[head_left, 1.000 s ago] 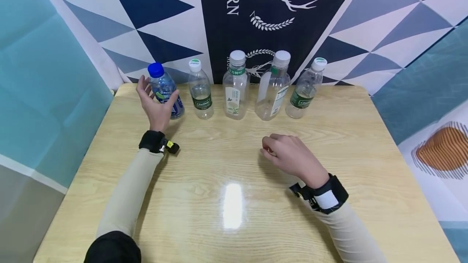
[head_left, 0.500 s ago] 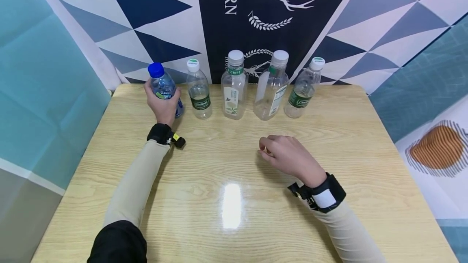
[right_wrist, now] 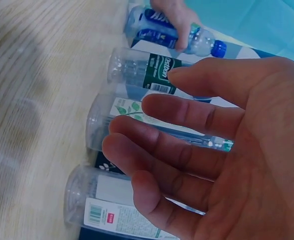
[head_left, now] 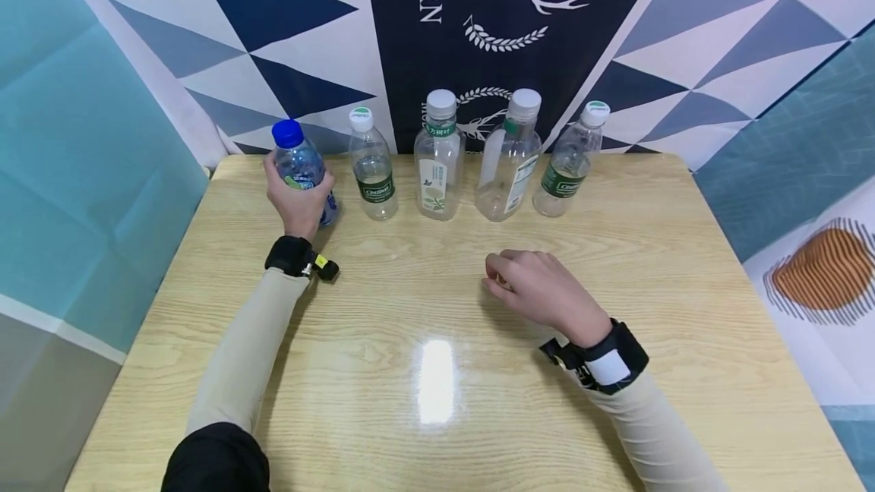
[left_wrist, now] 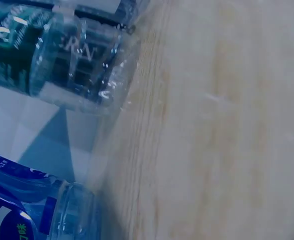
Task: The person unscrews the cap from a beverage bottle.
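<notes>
My left hand (head_left: pixel 298 200) grips a clear plastic bottle with a blue cap (head_left: pixel 288 134) and blue label, thumb on its right side and fingers around the left. The bottle stands nearly upright at the table's back left; its lower part (left_wrist: pixel 77 215) shows at the corner of the left wrist view. To its right is a small water bottle (head_left: pixel 372 169) with a green label and white cap. My right hand (head_left: pixel 543 291) is held over the middle of the table, its fingers loosely curled around nothing, as the right wrist view also shows of the palm (right_wrist: pixel 257 150).
Two larger clear bottles with white caps, one (head_left: pixel 437 165) in the middle and one (head_left: pixel 507 173) beside it, stand along the back edge. Another green-labelled bottle (head_left: pixel 566 173) ends the row. A patterned cloth (head_left: pixel 307 21) hangs right behind the wooden table (head_left: pixel 383 294).
My left fingers and thumb have closed around the blue-capped bottle, which has shifted slightly left and nearer to me. The right hand has stayed in place.
</notes>
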Demonstrator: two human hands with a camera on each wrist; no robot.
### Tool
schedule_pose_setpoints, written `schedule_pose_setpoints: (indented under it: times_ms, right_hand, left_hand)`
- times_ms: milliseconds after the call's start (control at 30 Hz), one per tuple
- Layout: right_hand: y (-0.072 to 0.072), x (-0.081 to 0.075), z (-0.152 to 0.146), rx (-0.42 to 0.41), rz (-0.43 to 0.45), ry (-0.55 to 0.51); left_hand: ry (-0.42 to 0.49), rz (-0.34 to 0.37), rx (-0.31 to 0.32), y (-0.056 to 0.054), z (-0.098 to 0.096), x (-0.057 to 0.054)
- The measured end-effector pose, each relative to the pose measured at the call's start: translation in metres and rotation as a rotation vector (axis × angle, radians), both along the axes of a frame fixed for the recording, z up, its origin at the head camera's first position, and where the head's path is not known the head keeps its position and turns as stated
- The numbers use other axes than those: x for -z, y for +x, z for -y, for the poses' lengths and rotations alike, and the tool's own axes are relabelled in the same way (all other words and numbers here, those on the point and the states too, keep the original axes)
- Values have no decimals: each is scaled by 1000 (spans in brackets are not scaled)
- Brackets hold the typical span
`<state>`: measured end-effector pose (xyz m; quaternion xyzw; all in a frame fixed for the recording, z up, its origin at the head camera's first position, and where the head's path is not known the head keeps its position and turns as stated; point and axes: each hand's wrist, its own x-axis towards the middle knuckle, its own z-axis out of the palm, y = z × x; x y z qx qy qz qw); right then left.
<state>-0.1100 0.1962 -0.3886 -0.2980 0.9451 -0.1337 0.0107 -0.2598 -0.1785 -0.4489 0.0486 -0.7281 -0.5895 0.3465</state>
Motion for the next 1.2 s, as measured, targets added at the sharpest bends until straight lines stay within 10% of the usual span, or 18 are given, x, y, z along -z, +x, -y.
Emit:
schedule_pose_setpoints:
  times_ms: [567, 867, 1200]
  right_hand:
    - [2, -1, -4, 6, -28, -25]
    - [2, -4, -2, 79, -80, -77]
    - [3, -10, -2, 189, -272, -250]
  left_hand:
    - [-276, -65, 251, 84, -45, -20]
    - [-608, -36, 432, 112, -86, -28]
    - [-944, -81, 461, 131, -124, -29]
